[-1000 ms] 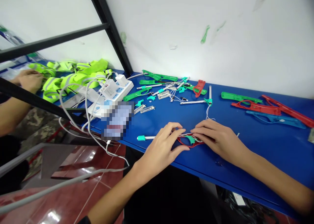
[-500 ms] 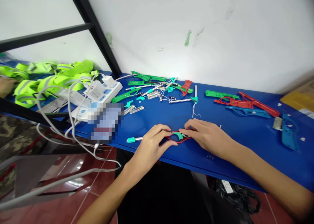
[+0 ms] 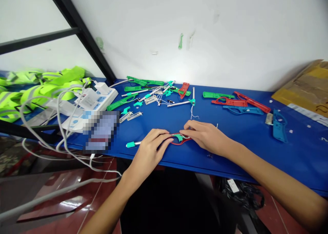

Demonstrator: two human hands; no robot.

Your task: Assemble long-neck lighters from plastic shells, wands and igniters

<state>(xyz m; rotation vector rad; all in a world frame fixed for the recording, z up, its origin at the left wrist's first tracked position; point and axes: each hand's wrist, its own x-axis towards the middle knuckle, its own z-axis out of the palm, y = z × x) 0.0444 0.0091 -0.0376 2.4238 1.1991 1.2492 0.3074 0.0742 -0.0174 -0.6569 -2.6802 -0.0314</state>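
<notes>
A red lighter casing half [image 3: 180, 142] lies on the blue table close to its front edge, with a green trigger [image 3: 178, 137] and white wire in it. My left hand [image 3: 150, 148] grips its left part between thumb and fingers. From under that hand a metal tube with a green tip [image 3: 131, 144] sticks out to the left. My right hand [image 3: 207, 136] has its fingers bent together at the wire and the casing's right part. Its fingertips hide that end, so what they pinch there is unclear.
Behind lie loose green casings [image 3: 123, 101], clear fuel tanks [image 3: 134, 115] and a wired metal tube [image 3: 178, 104]. Red casings [image 3: 229, 101] and a blue casing [image 3: 279, 126] are at right, near a cardboard box [image 3: 304, 87]. A power strip [image 3: 110, 96], cables and a blurred phone [image 3: 102, 131] stand left.
The view has swung slightly right, so everything appears further left. My left thumb has come in closer against the red casing. My right fingers stay at the wire and casing.
</notes>
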